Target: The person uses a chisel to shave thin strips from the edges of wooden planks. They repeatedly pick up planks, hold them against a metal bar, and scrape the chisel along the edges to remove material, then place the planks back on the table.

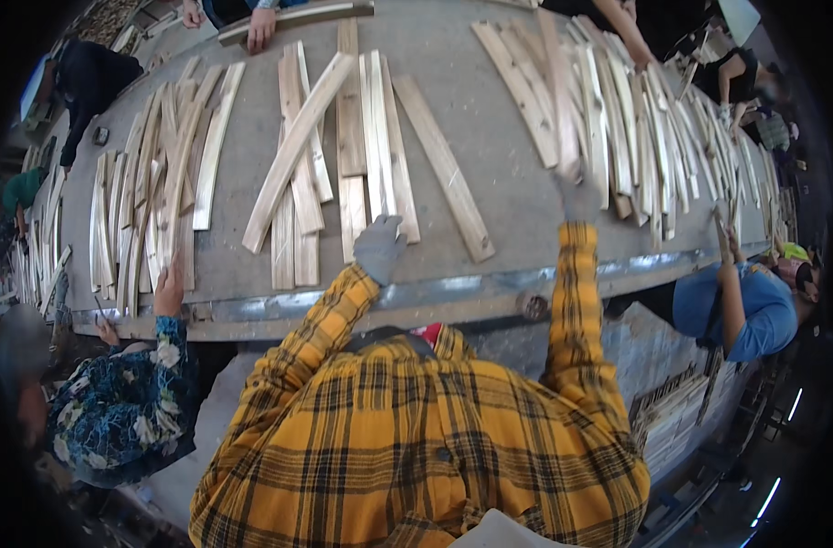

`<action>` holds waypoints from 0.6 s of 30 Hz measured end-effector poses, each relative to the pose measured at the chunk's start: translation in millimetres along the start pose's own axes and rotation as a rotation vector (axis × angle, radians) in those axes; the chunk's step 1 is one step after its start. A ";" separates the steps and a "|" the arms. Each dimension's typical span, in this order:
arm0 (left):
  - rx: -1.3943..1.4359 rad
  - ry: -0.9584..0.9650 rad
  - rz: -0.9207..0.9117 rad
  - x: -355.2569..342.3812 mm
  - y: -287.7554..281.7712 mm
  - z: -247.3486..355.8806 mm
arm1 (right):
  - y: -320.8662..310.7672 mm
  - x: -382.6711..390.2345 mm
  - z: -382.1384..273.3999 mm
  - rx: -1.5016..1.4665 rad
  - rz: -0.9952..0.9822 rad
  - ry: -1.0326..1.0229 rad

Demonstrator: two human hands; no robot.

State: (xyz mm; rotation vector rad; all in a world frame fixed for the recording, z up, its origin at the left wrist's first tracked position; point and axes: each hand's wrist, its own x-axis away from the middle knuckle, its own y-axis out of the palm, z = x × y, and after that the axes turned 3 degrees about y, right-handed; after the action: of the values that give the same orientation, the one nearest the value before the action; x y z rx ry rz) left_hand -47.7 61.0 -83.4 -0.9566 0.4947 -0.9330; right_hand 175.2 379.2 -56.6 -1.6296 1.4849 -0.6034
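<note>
My left hand, in a grey glove, has its fingers closed at the near end of a narrow pale wooden strip. Other strips lie close on both sides of it, including a broader brown strip. A single strip lies slantwise on the table between my hands. Farther right, my right hand is smeared by motion. It is at the near end of a long strip, also blurred, which it appears to grip; the separate fingers do not show.
The long grey table has a metal front edge. Strips lie in piles at left and right. Co-workers stand around: a flowered sleeve at left, a blue shirt at right, a hand on wood across the table.
</note>
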 end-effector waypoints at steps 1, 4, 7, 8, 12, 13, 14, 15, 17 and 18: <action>-0.028 0.003 0.017 5.0 3.6 -1.9 | -14.2 -1.6 -22.7 0.111 0.040 -0.001; -0.055 0.035 0.042 13.3 14.6 -1.0 | 7.2 0.9 -25.7 0.249 -0.312 0.124; -0.006 0.012 0.037 15.0 11.1 1.0 | 51.1 91.5 -40.5 0.491 -0.453 -0.289; 0.021 0.006 0.015 15.6 10.0 -0.4 | 66.7 107.6 -38.1 0.475 -0.439 -0.306; 0.211 -0.011 -0.060 16.3 -1.7 -7.0 | 72.3 138.4 -51.0 0.089 -0.584 -0.039; 0.287 -0.011 -0.090 17.6 -2.7 -7.3 | 65.9 134.9 -47.6 -0.110 -0.702 0.046; 0.541 -0.139 -0.191 17.3 -2.3 -5.7 | 62.6 134.8 -46.5 -0.312 -0.815 0.132; 0.795 -0.268 -0.290 16.4 -0.4 -1.7 | 60.9 141.2 -46.9 -0.520 -0.894 0.279; 1.257 -0.456 -0.459 17.8 4.7 7.6 | 44.8 156.9 -59.3 -0.935 -1.037 0.582; 1.465 -0.509 -0.531 18.9 7.8 12.4 | 46.7 161.0 -58.2 -1.030 -1.085 0.601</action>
State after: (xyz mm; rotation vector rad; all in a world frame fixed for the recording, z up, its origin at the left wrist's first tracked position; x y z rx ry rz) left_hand -25.2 52.8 -83.1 0.0955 -0.8738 -1.1347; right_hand 131.9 210.9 -92.3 -3.3550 1.2306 -1.0491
